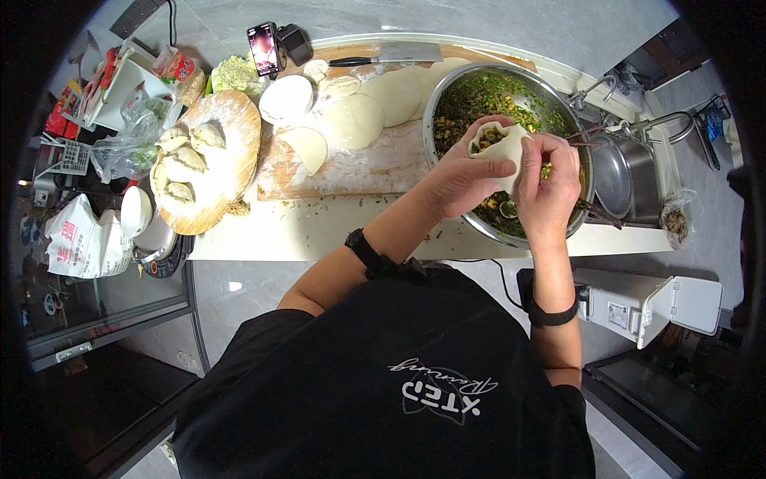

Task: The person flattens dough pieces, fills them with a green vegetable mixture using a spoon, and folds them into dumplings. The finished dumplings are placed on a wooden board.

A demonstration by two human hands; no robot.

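Note:
Over a large steel bowl (589,191) of chopped green and brown filling, my left hand (467,176) cups a dough wrapper (507,152) with filling showing at its open top. The fingers and thumb of my right hand (547,170) pinch the wrapper's right edge. Left of the bowl, flat round dough wrappers (353,121) overlap on a floured wooden board (359,178). A folded or cut wrapper piece (306,149) lies near the board's left end. Several filled dumplings (182,164) rest on a round wooden board (230,179) at the left.
A cleaver (410,52) lies along the board's back edge. Nearby stand a white bowl of flour (286,99), a phone (264,49) and a cabbage (234,76). The steel sink (646,173) is to the right; plastic bags (128,146) and a small white bowl (136,212) are at left.

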